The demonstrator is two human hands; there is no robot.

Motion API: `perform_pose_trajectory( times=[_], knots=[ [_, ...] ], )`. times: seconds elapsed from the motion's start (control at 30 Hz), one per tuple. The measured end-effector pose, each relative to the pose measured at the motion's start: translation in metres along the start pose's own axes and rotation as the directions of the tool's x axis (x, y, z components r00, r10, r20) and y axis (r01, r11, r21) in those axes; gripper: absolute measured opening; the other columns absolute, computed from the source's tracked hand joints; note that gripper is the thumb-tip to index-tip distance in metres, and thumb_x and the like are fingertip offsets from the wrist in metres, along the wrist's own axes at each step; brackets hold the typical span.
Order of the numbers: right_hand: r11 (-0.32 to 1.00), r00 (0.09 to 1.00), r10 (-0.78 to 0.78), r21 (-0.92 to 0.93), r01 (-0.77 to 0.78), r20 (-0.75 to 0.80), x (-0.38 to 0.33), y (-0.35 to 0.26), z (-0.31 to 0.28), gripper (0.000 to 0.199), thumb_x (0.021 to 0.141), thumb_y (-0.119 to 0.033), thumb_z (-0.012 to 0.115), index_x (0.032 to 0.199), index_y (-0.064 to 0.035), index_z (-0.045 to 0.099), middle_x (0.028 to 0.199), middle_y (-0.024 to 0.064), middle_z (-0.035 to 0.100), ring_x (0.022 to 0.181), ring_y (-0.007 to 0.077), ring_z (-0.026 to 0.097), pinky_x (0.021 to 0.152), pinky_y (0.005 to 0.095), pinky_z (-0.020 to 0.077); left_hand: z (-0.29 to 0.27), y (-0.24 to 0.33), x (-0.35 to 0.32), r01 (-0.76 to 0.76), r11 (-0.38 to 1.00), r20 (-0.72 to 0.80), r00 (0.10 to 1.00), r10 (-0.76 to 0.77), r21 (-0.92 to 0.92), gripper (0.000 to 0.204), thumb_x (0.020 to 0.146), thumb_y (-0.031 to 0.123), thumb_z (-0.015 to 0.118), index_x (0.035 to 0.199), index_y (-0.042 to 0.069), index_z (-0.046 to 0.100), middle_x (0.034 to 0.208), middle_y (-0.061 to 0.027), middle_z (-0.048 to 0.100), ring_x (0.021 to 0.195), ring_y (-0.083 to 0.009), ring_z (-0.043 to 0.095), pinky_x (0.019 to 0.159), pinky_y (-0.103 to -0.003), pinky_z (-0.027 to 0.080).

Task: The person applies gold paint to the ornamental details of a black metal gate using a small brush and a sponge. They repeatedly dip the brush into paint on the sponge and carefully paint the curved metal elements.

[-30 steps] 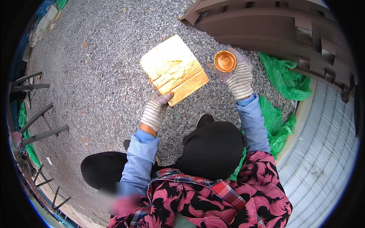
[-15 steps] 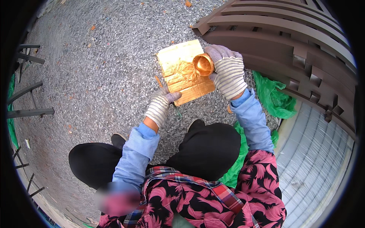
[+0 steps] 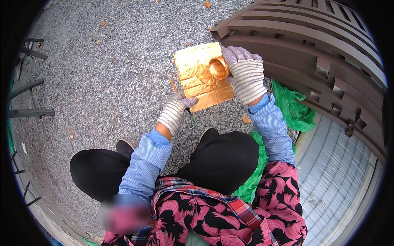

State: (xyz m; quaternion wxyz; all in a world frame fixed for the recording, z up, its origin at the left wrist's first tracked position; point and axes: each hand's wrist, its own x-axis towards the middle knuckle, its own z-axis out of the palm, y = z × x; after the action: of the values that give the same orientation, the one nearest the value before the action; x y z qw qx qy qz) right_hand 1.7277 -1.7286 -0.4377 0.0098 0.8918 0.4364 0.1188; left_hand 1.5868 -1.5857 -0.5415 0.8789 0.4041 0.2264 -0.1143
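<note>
Head view, looking down: the left hand [image 3: 174, 111], in a striped knit glove, grips a roughly square, gold-coated sheet of what looks like cardboard [image 3: 188, 74] by its near corner, thumb on top. The sheet extends ahead and to the right of that hand; its slightly longer axis runs away from the body, far end leaning left.

The right hand [image 3: 245, 76], gloved alike, has its fingers curled around a small, round, gold-smeared cup [image 3: 219, 68]. The cup is just left of this hand, over the sheet's right half, tilted with its mouth toward the left. Whether its rim touches the sheet cannot be told. The right hand is much nearer the cup; the left is nearer the sheet's close edge.

A thin stick, orange at one end [image 3: 173, 85] and dark green at the other [image 3: 193, 119], seems to pass beneath the left hand. Below the right hand, a small gold disc [image 3: 246, 118] lies on grey gravel [image 3: 119, 82].
</note>
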Motion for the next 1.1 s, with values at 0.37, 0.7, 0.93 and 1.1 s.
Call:
perform_pose_trajectory(
  times=[0.37, 0.7, 0.93, 1.1],
  knots=[
    [0.980, 0.994, 0.106, 0.163, -0.110, 0.029, -0.001, 0.003, -0.001, 0.065, 0.049, -0.014, 0.075, 0.109, -0.0123, 0.049, 0.109, 0.0045, 0.052, 0.103, 0.0227, 0.049, 0.083, 0.0407, 0.0361, 0.008, 0.003, -0.003, -0.031, 0.999, -0.046, 0.998, 0.029, -0.037, 0.040, 0.072, 0.006, 0.062, 0.110, -0.002, 0.053, 0.102, -0.0068, 0.059, 0.093, -0.0155, 0.053, 0.088, -0.027, 0.036],
    [0.683, 0.939, 0.342, 0.674, -0.281, 0.044, -0.008, 0.007, -0.001, 0.065, 0.052, -0.007, 0.078, 0.110, -0.0037, 0.049, 0.102, 0.0094, 0.057, 0.095, 0.0216, 0.055, 0.084, 0.0308, 0.0444, 0.003, -0.002, 0.001, -0.046, 0.998, -0.052, 0.998, 0.044, -0.051, 0.039, 0.072, 0.005, 0.061, 0.109, -0.003, 0.053, 0.101, -0.0068, 0.059, 0.093, -0.0158, 0.053, 0.088, -0.027, 0.036],
    [0.381, 0.880, 0.466, 0.877, -0.293, 0.091, -0.022, 0.010, -0.010, 0.069, 0.054, -0.009, 0.080, 0.113, -0.0036, 0.045, 0.102, 0.0074, 0.057, 0.094, 0.0175, 0.055, 0.083, 0.0306, 0.0466, 0.005, -0.005, 0.004, -0.047, 0.994, -0.050, 0.998, 0.043, -0.095, 0.041, 0.071, 0.004, 0.062, 0.109, -0.004, 0.052, 0.103, -0.0082, 0.059, 0.095, -0.0173, 0.053, 0.089, -0.027, 0.037],
    [0.177, 0.772, 0.621, 0.935, -0.307, 0.136, -0.049, 0.028, -0.015, 0.064, 0.054, -0.008, 0.080, 0.109, -0.0035, 0.048, 0.099, 0.0084, 0.058, 0.091, 0.0183, 0.057, 0.079, 0.0312, 0.0493, 0.003, -0.003, 0.005, -0.053, 0.988, -0.040, 0.998, 0.048, -0.144, 0.043, 0.072, 0.000, 0.061, 0.112, -0.005, 0.048, 0.109, -0.0108, 0.056, 0.100, -0.0197, 0.053, 0.092, -0.030, 0.037]
  ],
)
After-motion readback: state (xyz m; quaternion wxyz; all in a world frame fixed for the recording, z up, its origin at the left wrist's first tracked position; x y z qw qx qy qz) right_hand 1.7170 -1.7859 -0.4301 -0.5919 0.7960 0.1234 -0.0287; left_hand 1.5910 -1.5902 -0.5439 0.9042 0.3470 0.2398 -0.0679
